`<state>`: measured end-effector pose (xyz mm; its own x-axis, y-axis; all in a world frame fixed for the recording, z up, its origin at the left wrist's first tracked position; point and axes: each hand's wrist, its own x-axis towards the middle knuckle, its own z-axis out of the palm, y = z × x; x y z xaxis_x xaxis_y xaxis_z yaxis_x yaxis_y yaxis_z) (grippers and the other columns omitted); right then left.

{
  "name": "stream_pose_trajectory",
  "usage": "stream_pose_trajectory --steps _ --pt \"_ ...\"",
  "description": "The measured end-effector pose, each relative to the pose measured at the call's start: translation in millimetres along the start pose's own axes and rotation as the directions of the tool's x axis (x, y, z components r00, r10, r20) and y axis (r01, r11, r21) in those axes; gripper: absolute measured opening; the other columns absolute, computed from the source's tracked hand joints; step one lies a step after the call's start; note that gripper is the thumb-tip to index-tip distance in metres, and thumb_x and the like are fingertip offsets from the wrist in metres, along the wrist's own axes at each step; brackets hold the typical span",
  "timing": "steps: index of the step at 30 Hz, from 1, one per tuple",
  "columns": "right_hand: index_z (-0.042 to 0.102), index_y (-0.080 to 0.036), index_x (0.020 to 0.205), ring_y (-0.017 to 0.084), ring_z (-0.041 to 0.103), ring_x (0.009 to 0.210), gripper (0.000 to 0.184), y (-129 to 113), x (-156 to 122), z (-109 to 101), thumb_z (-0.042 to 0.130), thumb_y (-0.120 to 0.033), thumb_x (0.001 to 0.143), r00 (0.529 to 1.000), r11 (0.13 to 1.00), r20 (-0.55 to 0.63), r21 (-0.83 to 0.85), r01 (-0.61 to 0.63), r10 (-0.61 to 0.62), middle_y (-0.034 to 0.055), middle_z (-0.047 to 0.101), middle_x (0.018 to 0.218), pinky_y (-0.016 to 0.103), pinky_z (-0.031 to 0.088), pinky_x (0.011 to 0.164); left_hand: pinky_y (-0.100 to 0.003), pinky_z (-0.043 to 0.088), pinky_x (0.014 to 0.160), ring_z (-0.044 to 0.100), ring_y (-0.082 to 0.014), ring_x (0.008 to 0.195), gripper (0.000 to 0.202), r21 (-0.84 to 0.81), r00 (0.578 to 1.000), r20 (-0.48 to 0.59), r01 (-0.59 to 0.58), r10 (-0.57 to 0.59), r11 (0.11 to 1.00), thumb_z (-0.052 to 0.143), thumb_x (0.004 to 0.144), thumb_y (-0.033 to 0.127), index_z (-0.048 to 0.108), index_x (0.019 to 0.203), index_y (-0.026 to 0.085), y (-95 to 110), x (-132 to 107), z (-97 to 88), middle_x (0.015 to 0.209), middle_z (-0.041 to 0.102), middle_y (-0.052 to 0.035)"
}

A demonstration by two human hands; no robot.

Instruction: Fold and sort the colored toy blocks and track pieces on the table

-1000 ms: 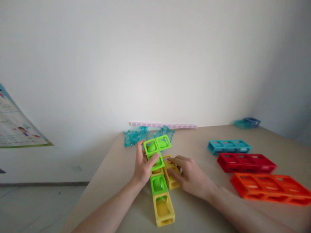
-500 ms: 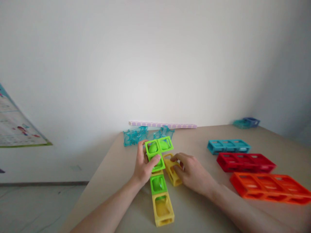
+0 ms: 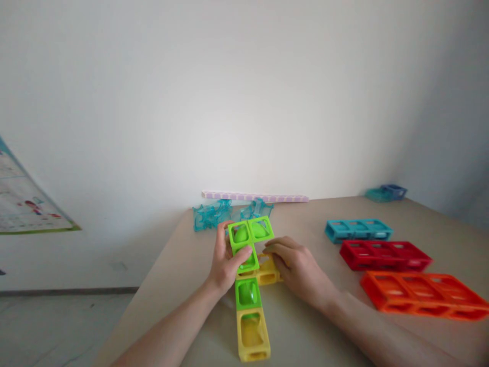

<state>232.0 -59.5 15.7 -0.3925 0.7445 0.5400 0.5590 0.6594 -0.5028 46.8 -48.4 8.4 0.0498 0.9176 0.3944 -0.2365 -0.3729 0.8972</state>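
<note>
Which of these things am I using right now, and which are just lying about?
In use:
- green-and-yellow blocks, held by your left hand
- yellow piece at your right hand

Apparently just lying about:
- teal frame
- red frame
- orange frame
- clear teal pieces
- lilac strip
- blue piece

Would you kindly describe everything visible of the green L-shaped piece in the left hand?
The green L-shaped piece shows three square, plastic-looking frames: two side by side at the far end, one nearer on the left. The left hand holds its left side, thumb across the nearer frame. A yellow block shows by its near edge; contact is unclear, underside hidden.
</note>
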Motion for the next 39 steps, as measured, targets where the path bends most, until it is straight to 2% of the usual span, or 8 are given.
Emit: stream_pose_trajectory --steps 4,7,10,25,28,32,36,39 --pt "0.065 -0.019 0.098 0.020 0.061 0.089 0.028 -16.2 -5.0 -12.5 0.048 -0.006 0.080 0.976 0.969 0.060 0.144 0.199 -0.209 0.0087 0.067 0.094 0.032 0.049 0.080 -0.022 0.051 0.059 0.056 -0.0103 0.066 0.046 0.007 1.000 0.019 0.006 -0.006 1.000 0.071 0.074 0.023 0.041 0.109 0.027 0.0 -0.9 -1.8 0.085 0.057 0.0038" --pt "0.063 -0.019 0.110 0.021 0.062 0.098 0.043 -27.4 -7.9 -16.2 0.053 -0.005 0.071 0.858 0.888 0.297 0.329 0.320 -0.419 0.0096 0.066 0.108 0.032 0.049 0.086 -0.023 0.051 0.059 0.057 -0.0112 0.066 0.049 0.002 0.999 0.036 0.034 -0.034 0.999 0.072 0.074 0.024 0.040 0.112 0.028 -0.1 -1.8 -2.5 0.088 0.056 0.0032" --pt "0.061 -0.019 0.121 0.024 0.062 0.101 0.057 -31.2 -8.4 -13.2 0.059 -0.006 0.065 0.783 0.878 0.438 0.389 0.278 -0.441 0.0097 0.066 0.113 0.033 0.048 0.089 -0.024 0.051 0.057 0.059 -0.0125 0.066 0.052 -0.018 0.996 0.036 0.078 -0.077 0.997 0.072 0.073 0.026 0.039 0.113 0.029 0.1 -2.2 -2.1 0.092 0.057 0.0021" --pt "0.066 -0.017 0.105 0.021 0.063 0.093 0.050 -21.7 -9.5 -9.4 0.055 0.001 0.060 0.837 0.912 0.483 0.408 0.045 -0.257 0.0071 0.069 0.100 0.030 0.048 0.084 -0.023 0.052 0.063 0.057 -0.0128 0.073 0.048 0.034 0.998 0.032 0.056 -0.057 0.998 0.070 0.076 0.026 0.039 0.114 0.027 -4.2 0.4 -5.6 0.092 0.055 0.0017" --pt "0.064 -0.017 0.098 0.018 0.064 0.083 0.037 -19.8 -15.0 1.9 0.060 -0.004 0.063 0.853 0.826 0.493 0.543 -0.148 -0.171 0.0057 0.068 0.093 0.027 0.050 0.075 -0.022 0.051 0.064 0.057 -0.0129 0.074 0.048 0.055 0.998 0.012 0.057 -0.058 0.997 0.071 0.075 0.027 0.042 0.113 0.027 -4.3 -0.2 -5.4 0.090 0.056 0.0021" --pt "0.060 -0.015 0.089 0.015 0.064 0.074 0.025 -16.7 -23.5 20.2 0.069 -0.018 0.067 0.833 0.588 0.542 0.712 -0.384 -0.113 0.0044 0.065 0.085 0.023 0.050 0.065 -0.023 0.052 0.061 0.057 -0.0124 0.071 0.050 0.019 0.995 0.020 0.095 -0.095 0.995 0.071 0.075 0.028 0.040 0.114 0.029 -4.6 -0.5 -5.9 0.091 0.056 0.0023" --pt "0.057 -0.016 0.082 0.016 0.061 0.074 0.022 -14.4 -23.8 17.6 0.071 -0.031 0.074 0.945 0.525 0.325 0.812 -0.255 -0.043 0.0059 0.062 0.082 0.025 0.048 0.064 -0.022 0.051 0.061 0.060 -0.0115 0.068 0.044 -0.070 0.992 -0.020 0.121 -0.122 0.990 0.071 0.075 0.027 0.043 0.109 0.028 -5.3 4.2 -7.1 0.087 0.059 0.0036" --pt "0.057 -0.019 0.084 0.018 0.058 0.076 0.013 -12.2 -20.2 7.1 0.062 -0.031 0.084 1.000 0.665 -0.018 0.746 0.025 -0.018 0.0063 0.059 0.080 0.031 0.048 0.070 -0.020 0.049 0.057 0.061 -0.0101 0.066 0.036 -0.202 0.981 -0.106 0.137 -0.161 0.970 0.069 0.076 0.026 0.046 0.104 0.026 -3.8 10.5 -6.9 0.086 0.061 0.0041"
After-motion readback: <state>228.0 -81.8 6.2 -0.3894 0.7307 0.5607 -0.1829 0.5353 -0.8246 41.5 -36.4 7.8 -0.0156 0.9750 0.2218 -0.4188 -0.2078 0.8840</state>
